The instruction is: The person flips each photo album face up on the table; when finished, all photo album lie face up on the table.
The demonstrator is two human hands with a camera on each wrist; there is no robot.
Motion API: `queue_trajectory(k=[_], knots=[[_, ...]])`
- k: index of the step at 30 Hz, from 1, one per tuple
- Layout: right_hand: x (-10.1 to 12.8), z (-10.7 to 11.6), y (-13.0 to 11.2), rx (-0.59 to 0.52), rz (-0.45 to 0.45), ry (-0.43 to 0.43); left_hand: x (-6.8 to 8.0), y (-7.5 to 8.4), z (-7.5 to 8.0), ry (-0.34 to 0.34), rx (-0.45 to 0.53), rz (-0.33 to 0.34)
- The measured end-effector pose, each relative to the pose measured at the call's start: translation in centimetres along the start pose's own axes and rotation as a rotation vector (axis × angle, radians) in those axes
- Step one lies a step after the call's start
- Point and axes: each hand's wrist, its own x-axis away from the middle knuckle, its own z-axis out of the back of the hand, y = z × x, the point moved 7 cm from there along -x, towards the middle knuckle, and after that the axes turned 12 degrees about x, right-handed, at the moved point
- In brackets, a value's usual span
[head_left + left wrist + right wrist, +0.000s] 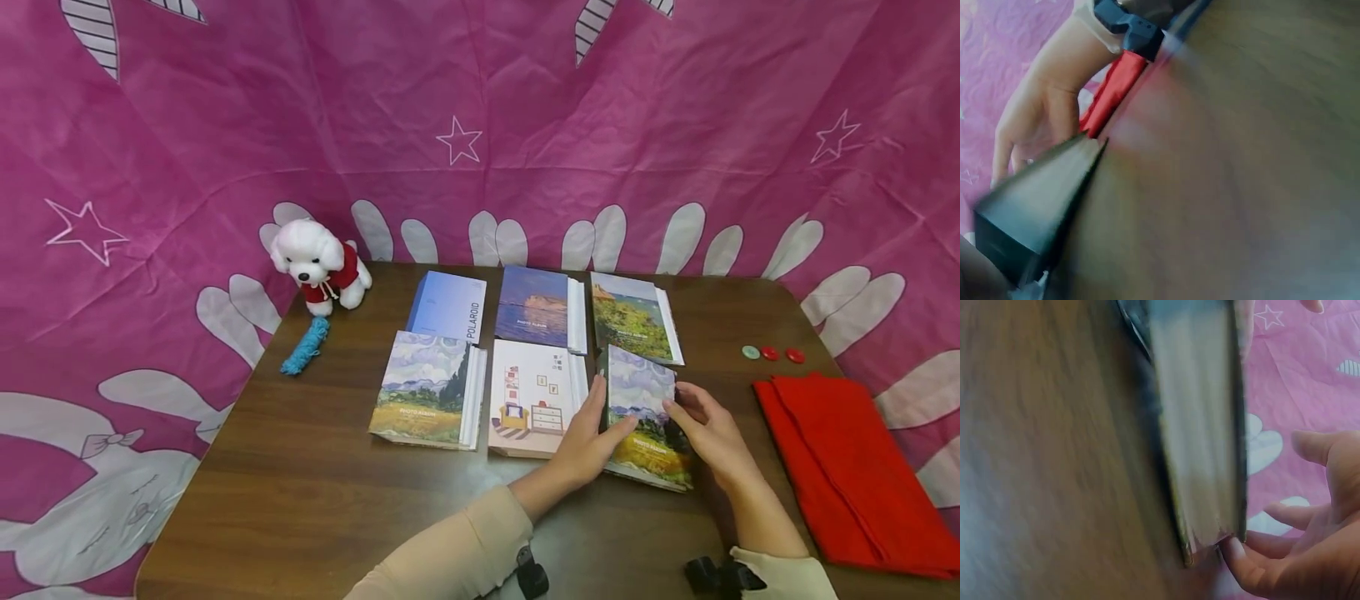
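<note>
In the head view my left hand (583,442) holds a photo album (637,400) by its left side, the thumb across the painted landscape cover. My right hand (708,433) is at the album's right edge, its thumb overlapping the cover in this view. From the right wrist, one fingertip of the right hand (1316,544) meets the lower end of the page block (1200,437), while the thumb stands off the cover. The left wrist view has the album's dark spine at lower left, with most of my left hand hidden. A pale album (534,408) with furniture drawings lies beside it.
More albums lie in two rows: a landscape one (423,387), a blue one (450,304), a seascape one (534,304) and a cliff one (632,317). Around them are a white toy dog (318,258), blue yarn (306,346), small discs (769,353) and red cloth (855,475).
</note>
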Motion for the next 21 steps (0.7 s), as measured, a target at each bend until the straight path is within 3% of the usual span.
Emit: queue_trajectory(k=[5,9,13,16,21], knots=[[-0.2,0.9,0.3,0.043,0.006,0.011,-0.4,-0.2,-0.8,-0.049,-0.034,0.100],[-0.5,1.2,0.3,0.081,0.002,0.011,-0.3,0.0,-1.1,-0.077,-0.065,0.131],[-0.6,1.0,0.4,0.101,-0.007,-0.001,-0.2,0.0,-0.7,-0.065,-0.099,0.152],[-0.5,0.8,0.3,0.095,-0.009,-0.008,-0.2,-0.1,-0.2,-0.054,-0.148,0.139],[-0.3,0.8,-0.2,0.080,-0.017,0.015,-0.2,0.6,0.7,-0.065,-0.233,0.046]])
